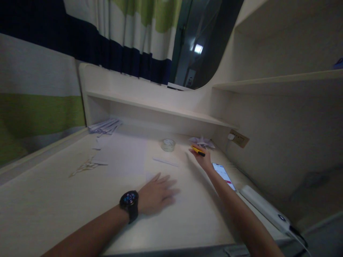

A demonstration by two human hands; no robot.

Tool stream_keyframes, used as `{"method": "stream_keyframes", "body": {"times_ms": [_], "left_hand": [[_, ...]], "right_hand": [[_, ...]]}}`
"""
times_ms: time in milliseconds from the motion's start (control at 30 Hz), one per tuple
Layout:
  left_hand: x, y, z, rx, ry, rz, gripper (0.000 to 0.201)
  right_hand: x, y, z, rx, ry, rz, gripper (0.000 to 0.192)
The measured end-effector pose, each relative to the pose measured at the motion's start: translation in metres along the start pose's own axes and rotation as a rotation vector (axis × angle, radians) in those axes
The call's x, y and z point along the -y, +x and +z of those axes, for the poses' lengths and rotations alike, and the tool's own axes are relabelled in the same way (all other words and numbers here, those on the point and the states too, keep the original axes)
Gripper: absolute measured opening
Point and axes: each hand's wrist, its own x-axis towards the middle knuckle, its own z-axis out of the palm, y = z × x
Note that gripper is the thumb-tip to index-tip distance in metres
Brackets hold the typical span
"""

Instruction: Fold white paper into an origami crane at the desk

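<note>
My left hand, with a dark watch on its wrist, lies palm down on the desk. Its fingers are spread and slightly blurred; a pale paper edge seems to show beside them. Farther right, my right hand is closed around a yellow pen-like tool with a black end. Its exact kind is hard to make out. Just beyond that hand are folded white paper pieces. A narrow folded paper strip lies between the hands, with a roll of clear tape behind it.
White paper sheets cover part of the desk's left. Several folded strips are piled at the back left, near a tan, chain-like item. A lit phone and a long white device with a cable lie at right, below a wall socket.
</note>
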Motion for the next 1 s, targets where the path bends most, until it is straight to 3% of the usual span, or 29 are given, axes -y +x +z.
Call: {"method": "stream_keyframes", "body": {"times_ms": [133,267,400,600,833,1000], "left_hand": [[0.003,0.0,0.004,-0.034,0.001,0.017,0.042],[0.003,0.0,0.004,-0.071,-0.018,0.0,0.042],[-0.001,0.0,0.0,-0.124,-0.034,-0.032,0.038],[-0.008,0.002,-0.006,-0.186,-0.041,-0.045,0.033],[-0.008,0.005,-0.014,-0.254,-0.043,-0.076,0.031],[-0.002,0.007,-0.019,-0.315,0.024,-0.105,0.028]], "right_hand": [[-0.013,-0.022,-0.008,0.275,-0.368,-0.272,0.046],[-0.024,-0.035,-0.021,0.453,-0.568,-0.259,0.058],[-0.03,-0.038,-0.028,0.603,-0.612,-0.288,0.061],[-0.029,-0.034,-0.025,0.688,-0.69,-0.334,0.049],[-0.03,-0.026,-0.029,0.817,-0.755,-0.414,0.057],[-0.03,-0.026,-0.029,0.756,-0.7,-0.424,0.06]]}}
